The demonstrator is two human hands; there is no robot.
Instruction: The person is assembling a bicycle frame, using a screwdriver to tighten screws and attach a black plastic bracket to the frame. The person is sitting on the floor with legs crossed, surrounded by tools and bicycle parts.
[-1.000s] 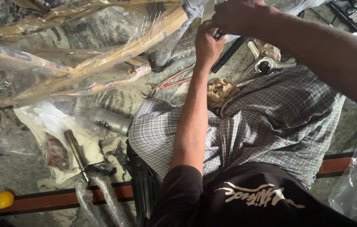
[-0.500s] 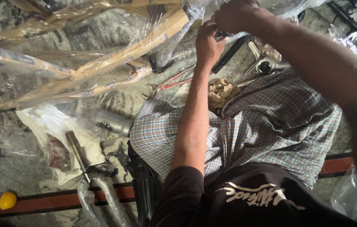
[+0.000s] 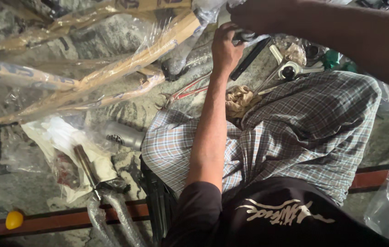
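A bicycle frame wrapped in brown paper and clear plastic lies across the stone floor at upper left. My left hand reaches up from my lap and is closed around a dark metal part at the frame's near end. My right hand comes in from the upper right. It is clenched over the same spot, just above the left hand; what it grips is hidden under its fingers. A black bar slants down just below both hands.
My checked cloth covers my lap. A silver crank piece and a crumpled rag lie beyond it. A grey can, a white bag with a metal rod, wrapped tubes and a yellow ball sit at left.
Both hands stay clenched at the frame's end. They sit slightly higher in the picture as the view shifts; the right forearm has swung a little further across the top.
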